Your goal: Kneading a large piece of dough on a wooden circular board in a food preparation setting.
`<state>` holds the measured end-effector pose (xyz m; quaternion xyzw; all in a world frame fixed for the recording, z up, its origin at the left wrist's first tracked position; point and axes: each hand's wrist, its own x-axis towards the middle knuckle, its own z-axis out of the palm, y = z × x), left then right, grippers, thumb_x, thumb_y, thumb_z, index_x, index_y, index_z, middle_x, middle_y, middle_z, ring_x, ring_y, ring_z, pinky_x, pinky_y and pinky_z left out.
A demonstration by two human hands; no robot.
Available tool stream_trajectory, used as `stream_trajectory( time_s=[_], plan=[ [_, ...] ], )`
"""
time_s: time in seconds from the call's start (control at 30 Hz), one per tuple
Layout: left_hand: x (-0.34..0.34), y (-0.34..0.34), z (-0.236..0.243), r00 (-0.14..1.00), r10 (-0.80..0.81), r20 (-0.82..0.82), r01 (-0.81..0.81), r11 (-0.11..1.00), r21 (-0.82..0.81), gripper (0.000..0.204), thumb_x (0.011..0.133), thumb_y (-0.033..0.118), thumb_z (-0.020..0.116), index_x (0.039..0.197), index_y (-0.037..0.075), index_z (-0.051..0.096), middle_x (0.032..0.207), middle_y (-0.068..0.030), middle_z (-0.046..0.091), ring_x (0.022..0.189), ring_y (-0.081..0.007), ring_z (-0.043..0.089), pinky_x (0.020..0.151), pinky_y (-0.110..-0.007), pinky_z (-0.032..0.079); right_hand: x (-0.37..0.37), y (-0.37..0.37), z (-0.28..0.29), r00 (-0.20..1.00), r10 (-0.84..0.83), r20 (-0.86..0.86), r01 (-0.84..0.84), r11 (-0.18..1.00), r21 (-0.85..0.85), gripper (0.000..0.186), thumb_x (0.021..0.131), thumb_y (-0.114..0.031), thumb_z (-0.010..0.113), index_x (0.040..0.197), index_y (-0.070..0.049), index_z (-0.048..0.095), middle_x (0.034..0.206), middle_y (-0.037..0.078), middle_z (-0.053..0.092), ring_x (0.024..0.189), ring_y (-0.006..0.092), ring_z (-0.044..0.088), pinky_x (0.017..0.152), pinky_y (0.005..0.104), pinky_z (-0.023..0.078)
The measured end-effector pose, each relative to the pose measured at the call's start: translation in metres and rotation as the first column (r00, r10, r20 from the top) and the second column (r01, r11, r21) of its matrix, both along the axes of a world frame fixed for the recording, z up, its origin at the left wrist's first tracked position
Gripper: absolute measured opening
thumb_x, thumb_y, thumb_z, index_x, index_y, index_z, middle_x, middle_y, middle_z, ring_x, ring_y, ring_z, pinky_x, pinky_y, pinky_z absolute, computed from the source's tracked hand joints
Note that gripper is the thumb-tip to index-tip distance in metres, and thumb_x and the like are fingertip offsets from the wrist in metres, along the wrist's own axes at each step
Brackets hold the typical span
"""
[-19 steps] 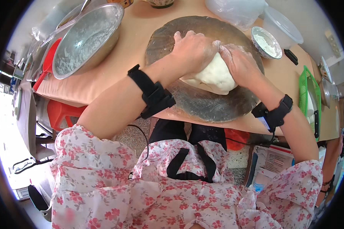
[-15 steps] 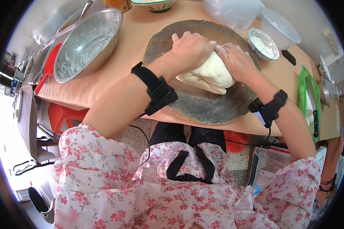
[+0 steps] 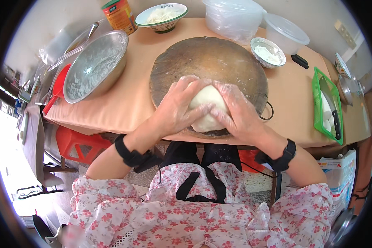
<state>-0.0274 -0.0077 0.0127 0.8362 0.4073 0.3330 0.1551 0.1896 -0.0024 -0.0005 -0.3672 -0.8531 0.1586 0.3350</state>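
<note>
A smooth white lump of dough (image 3: 208,100) sits between my two hands at the near part of a round wooden chopping board (image 3: 211,58). My left hand (image 3: 182,101) wraps its left side, the thumb laid across the front. Around the right side curls my right hand (image 3: 238,108), with its thumb meeting the left one over the dough. Flour whitens the fingers of both hands. Palms and undersides of the fingers are hidden, and so is the base of the dough.
A floury metal bowl (image 3: 97,68) tilts at the left beside a red ladle-like scoop (image 3: 60,82). Behind stand an orange can (image 3: 120,17), a bowl of white shreds (image 3: 161,16) and plastic tubs (image 3: 286,31). Right are a flour bowl (image 3: 268,53) and a green basket (image 3: 318,103) holding a black-handled knife (image 3: 337,124).
Both hands have drawn the dough nearer to me, to the board's near edge. The dough looks rounder and smoother, and my thumbs now cross its front. The view has shifted too.
</note>
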Motion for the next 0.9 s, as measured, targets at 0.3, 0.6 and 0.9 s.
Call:
stream_trajectory(
  time_s=[0.3, 0.6, 0.9],
  plan=[
    [0.025, 0.012, 0.019, 0.996, -0.041, 0.076, 0.043, 0.999, -0.017, 0.042, 0.084, 0.027, 0.068, 0.12, 0.007, 0.058, 0.113, -0.0187, 0.057, 0.106, -0.0392, 0.053, 0.094, -0.045, 0.042, 0.024, 0.003, 0.02, 0.983, 0.016, -0.181, -0.037, 0.993, -0.11, 0.049, 0.091, -0.028, 0.062, 0.128, 0.002, 0.052, 0.117, 0.021, 0.057, 0.11, 0.0377, 0.055, 0.098, 0.042, 0.042],
    [0.069, 0.105, 0.02, 0.967, -0.014, -0.256, 0.017, 1.0, 0.01, 0.053, 0.095, 0.043, 0.053, 0.133, 0.006, 0.051, 0.135, -0.0214, 0.049, 0.126, -0.0386, 0.045, 0.105, -0.046, 0.037, 0.054, 0.08, 0.025, 0.975, -0.178, 0.13, 0.18, 0.984, -0.007, 0.041, 0.097, -0.022, 0.049, 0.131, 0.0, 0.051, 0.133, 0.025, 0.051, 0.125, 0.0383, 0.048, 0.105, 0.044, 0.038],
    [0.076, 0.137, 0.01, 0.945, 0.027, -0.327, -0.103, 0.97, -0.218, 0.069, 0.098, 0.061, 0.03, 0.15, 0.016, 0.031, 0.153, -0.0114, 0.033, 0.142, -0.0322, 0.029, 0.108, -0.058, 0.025, 0.058, 0.116, 0.017, 0.981, -0.132, 0.142, 0.135, 0.991, -0.014, 0.046, 0.101, -0.024, 0.038, 0.139, 0.002, 0.043, 0.139, 0.025, 0.046, 0.13, 0.0378, 0.043, 0.109, 0.0419, 0.035]
  ],
)
